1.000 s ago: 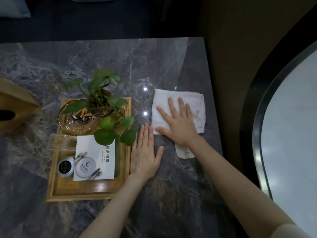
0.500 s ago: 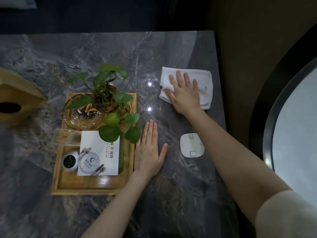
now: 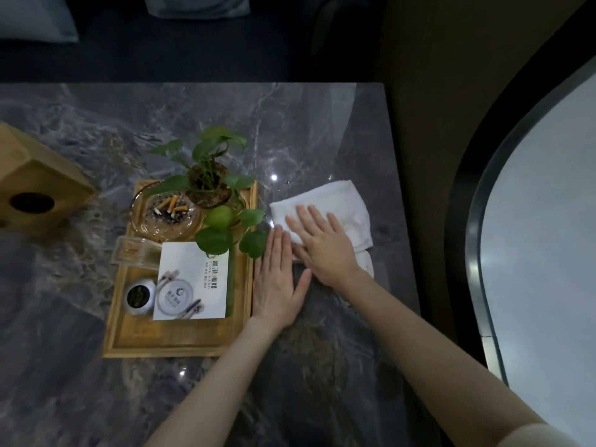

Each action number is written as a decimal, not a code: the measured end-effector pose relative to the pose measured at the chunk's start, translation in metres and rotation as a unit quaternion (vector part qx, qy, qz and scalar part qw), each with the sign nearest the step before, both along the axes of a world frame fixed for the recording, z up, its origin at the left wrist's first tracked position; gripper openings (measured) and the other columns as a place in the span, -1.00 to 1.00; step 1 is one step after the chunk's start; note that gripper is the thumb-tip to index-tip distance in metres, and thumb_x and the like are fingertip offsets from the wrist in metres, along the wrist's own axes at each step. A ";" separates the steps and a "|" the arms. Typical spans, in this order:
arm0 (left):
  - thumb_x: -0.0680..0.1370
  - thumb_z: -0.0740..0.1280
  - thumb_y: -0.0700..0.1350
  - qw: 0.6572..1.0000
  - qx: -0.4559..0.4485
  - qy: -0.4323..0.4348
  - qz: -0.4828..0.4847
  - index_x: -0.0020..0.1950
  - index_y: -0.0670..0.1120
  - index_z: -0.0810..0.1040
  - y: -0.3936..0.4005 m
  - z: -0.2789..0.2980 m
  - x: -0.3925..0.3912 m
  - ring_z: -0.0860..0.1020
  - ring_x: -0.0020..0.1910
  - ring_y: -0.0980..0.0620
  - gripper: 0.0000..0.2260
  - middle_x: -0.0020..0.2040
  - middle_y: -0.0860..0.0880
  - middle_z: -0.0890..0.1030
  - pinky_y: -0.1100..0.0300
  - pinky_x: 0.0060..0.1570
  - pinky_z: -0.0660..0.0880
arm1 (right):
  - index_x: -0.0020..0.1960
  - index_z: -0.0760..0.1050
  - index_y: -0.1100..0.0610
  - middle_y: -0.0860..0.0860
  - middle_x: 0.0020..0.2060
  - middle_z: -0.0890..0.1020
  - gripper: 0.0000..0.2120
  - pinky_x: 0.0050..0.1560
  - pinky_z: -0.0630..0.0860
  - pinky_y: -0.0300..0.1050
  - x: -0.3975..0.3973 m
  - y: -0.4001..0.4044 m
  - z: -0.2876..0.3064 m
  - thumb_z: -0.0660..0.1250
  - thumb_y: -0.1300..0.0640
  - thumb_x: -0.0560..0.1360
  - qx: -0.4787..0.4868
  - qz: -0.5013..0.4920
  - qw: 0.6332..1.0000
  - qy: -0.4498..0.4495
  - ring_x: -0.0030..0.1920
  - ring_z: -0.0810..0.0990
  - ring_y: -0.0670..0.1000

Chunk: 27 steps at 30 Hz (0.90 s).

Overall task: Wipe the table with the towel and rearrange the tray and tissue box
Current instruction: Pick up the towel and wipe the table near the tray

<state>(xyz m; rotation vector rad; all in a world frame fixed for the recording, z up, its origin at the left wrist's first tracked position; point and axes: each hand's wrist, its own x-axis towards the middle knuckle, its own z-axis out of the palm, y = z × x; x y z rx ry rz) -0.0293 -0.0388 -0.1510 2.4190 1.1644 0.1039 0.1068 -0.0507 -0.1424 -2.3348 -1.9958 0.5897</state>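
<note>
A folded white towel (image 3: 342, 204) lies on the dark marble table (image 3: 290, 130), right of the wooden tray (image 3: 167, 346). My right hand (image 3: 322, 246) presses flat on the towel with fingers spread. My left hand (image 3: 277, 282) lies flat on the table against the tray's right rim, fingers together, holding nothing. The tray carries a potted green plant (image 3: 209, 185), a glass ashtray (image 3: 167, 214) with cigarette butts, a white card (image 3: 193, 279), a small round tin (image 3: 140, 296) and a clear box (image 3: 135, 256). The wooden tissue box (image 3: 35, 188) stands at the far left.
A small white flat object (image 3: 367, 262) peeks out beside my right wrist, partly under the towel. The table's right edge (image 3: 403, 221) runs just past the towel. A pale curved surface with a dark rim (image 3: 541, 221) fills the right side. Dark seating lies beyond the table.
My right hand has pulled the towel back toward me and leftward, from the far right part of the table to beside my left hand, covering most of the small white object. My left hand stayed put.
</note>
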 end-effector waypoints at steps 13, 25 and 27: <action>0.56 -0.01 0.08 0.964 -0.174 -0.188 0.072 0.46 -0.06 0.20 -0.018 0.049 -0.029 0.21 0.45 0.09 -0.51 0.47 -0.04 0.28 0.13 0.45 0.13 | 0.02 0.57 0.11 0.11 -0.01 0.64 -0.72 0.06 0.37 -0.07 -0.017 -0.047 0.057 0.15 -0.02 0.55 -0.009 -0.269 0.874 0.405 0.00 0.53 0.06; 0.56 0.22 -0.11 0.892 -0.238 -0.353 0.151 0.12 -0.01 0.54 -0.007 0.115 -0.075 0.49 -0.03 0.29 -0.82 -0.02 0.17 0.57 0.48 -0.06 0.42 | -0.10 0.65 0.14 0.06 -0.16 0.71 -0.67 -0.18 0.63 -0.14 -0.051 -0.063 0.126 0.16 0.01 0.49 0.095 -0.397 0.450 0.794 -0.15 0.69 0.02; 0.57 0.20 -0.10 0.863 -0.312 -0.366 0.152 -0.07 0.06 0.55 0.000 0.125 -0.092 0.50 -0.09 0.25 -0.86 -0.12 0.18 0.57 0.42 -0.13 0.43 | -0.09 0.64 0.15 0.07 -0.12 0.70 -0.72 -0.13 0.59 -0.09 -0.075 -0.059 0.139 0.25 0.00 0.39 0.111 -0.396 0.417 0.810 -0.14 0.69 0.05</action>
